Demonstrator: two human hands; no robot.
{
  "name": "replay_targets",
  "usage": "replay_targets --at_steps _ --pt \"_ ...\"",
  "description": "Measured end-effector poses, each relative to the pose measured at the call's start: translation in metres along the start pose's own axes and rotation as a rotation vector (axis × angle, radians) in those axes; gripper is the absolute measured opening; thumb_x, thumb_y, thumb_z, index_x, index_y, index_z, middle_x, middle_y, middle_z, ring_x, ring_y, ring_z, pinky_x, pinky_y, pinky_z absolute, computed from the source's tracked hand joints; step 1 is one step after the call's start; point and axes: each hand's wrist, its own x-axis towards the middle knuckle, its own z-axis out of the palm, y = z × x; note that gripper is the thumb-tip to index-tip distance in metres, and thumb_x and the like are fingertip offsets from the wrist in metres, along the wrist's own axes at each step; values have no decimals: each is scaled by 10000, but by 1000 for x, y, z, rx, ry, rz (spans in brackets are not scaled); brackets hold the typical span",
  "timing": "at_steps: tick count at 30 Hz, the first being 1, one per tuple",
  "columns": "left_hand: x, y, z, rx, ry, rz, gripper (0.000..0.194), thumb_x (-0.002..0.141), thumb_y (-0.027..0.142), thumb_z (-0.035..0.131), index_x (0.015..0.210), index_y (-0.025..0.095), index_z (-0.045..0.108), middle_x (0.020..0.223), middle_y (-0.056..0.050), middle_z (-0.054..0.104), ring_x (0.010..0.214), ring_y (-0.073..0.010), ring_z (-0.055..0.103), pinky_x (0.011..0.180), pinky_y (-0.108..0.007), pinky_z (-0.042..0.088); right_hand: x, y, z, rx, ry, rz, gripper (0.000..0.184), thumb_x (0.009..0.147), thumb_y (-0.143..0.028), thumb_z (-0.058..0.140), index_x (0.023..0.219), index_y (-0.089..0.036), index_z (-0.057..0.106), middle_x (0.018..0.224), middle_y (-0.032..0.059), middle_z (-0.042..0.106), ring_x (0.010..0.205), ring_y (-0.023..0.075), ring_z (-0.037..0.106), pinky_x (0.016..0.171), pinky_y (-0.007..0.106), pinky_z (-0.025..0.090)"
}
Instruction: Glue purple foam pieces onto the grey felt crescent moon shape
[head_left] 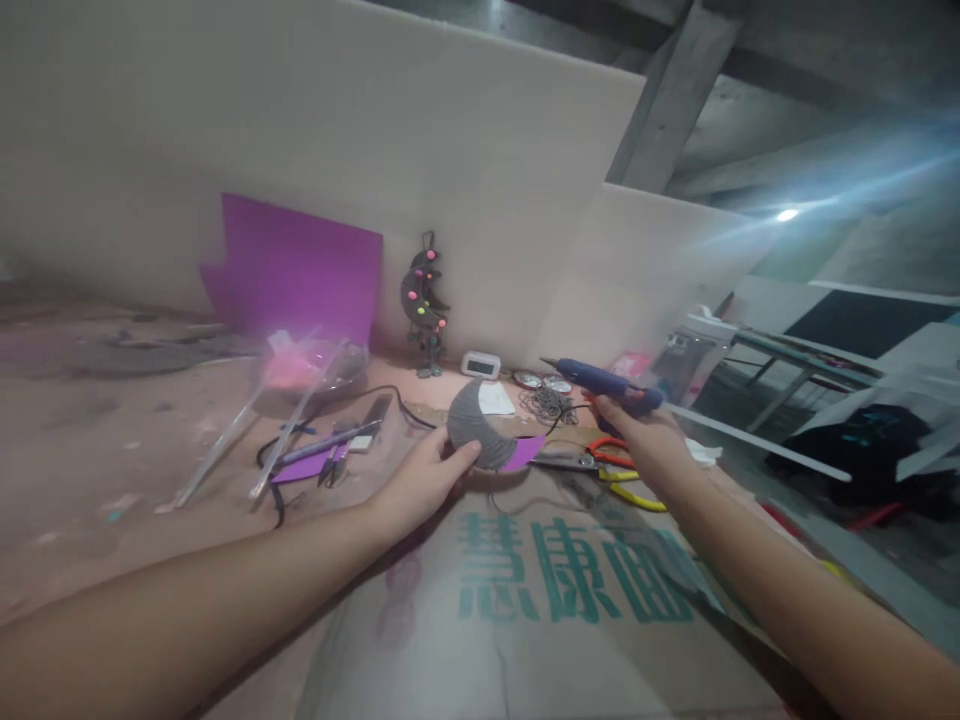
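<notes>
Pinched between the thumb and fingers of my left hand (435, 465) is a crescent moon (480, 435), mostly wound with grey yarn. Its right tip shows bare purple card, and a loose strand of yarn hangs below. My right hand (634, 425) grips a blue glue gun (604, 380) with a clear glue stick (757, 440) sticking out of its back. The gun's nozzle points left, above and apart from the moon. Orange-handled scissors (611, 452) and a yellow-handled tool (637, 495) lie beneath my right hand.
A printed cardboard sheet (480, 620) covers the near table. Purple card (300, 265) and a decorated grey moon hanging (425, 295) stand by the wall. A small digital clock (481, 365), a pile of grey yarn (547, 405), glue sticks (296, 445) and a pen (311, 445) lie around.
</notes>
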Motion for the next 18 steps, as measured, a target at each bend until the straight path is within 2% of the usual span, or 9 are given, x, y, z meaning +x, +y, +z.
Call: replay_targets --at_steps 2,5,10,14,18 --pt "1 -2 0 6 -4 2 257 816 419 559 755 192 453 546 72 446 453 -84 383 456 -213 293 15 -3 10 -89 -16 -1 444 733 -510 655 978 -141 681 871 85 713 837 248 658 746 355 513" --pt "2 -3 -1 15 9 -8 273 815 433 556 745 195 442 539 73 452 447 -83 391 454 -212 297 42 -4 32 -227 -110 -34 336 757 -424 622 929 -144 689 850 70 718 850 249 658 758 336 501" --pt "2 -1 1 5 12 -24 259 793 425 562 764 192 451 533 71 457 446 -86 399 450 -212 308 77 11 72 -286 -189 -19 238 735 -336 668 845 -126 690 692 57 695 696 219 648 639 287 483" --pt "2 2 2 -10 24 -39 244 784 407 554 751 190 448 541 66 463 447 -84 403 448 -211 310 86 29 95 -305 -257 -21 191 737 -262 677 833 -97 665 642 66 684 572 167 611 546 243 458" --pt "1 5 1 0 39 -41 201 767 353 580 759 185 468 547 64 476 453 -89 422 463 -217 332 84 39 100 -326 -283 -62 196 761 -256 657 881 -101 653 725 82 707 604 160 623 572 240 471"
